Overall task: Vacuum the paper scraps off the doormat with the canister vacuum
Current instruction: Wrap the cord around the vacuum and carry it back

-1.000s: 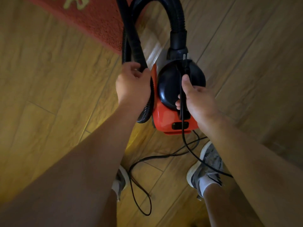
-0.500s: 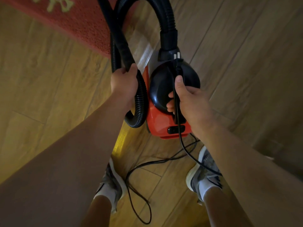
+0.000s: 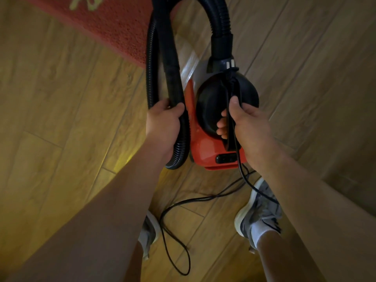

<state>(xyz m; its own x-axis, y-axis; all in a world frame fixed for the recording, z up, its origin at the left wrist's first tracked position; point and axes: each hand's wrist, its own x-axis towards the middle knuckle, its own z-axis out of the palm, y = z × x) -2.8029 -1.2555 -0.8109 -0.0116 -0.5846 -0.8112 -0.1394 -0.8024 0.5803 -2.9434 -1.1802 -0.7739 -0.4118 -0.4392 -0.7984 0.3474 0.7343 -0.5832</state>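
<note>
One wide-angle view from the person's head looks steeply down at the wood floor (image 3: 50,98). Forearms enter from the lower corners. The left hand (image 3: 162,121) on the hose (image 3: 150,68) and the right hand (image 3: 250,123) on the vacuum handle (image 3: 234,88) sit close, mid-frame. Shoes (image 3: 258,210) lie near the bottom edge, the doormat (image 3: 114,23) at the top.

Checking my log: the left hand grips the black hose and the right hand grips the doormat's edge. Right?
Not quite. The head view shows the left hand gripping the black hose, but the right hand grips the carry handle of the canister vacuum, not the doormat.
</note>
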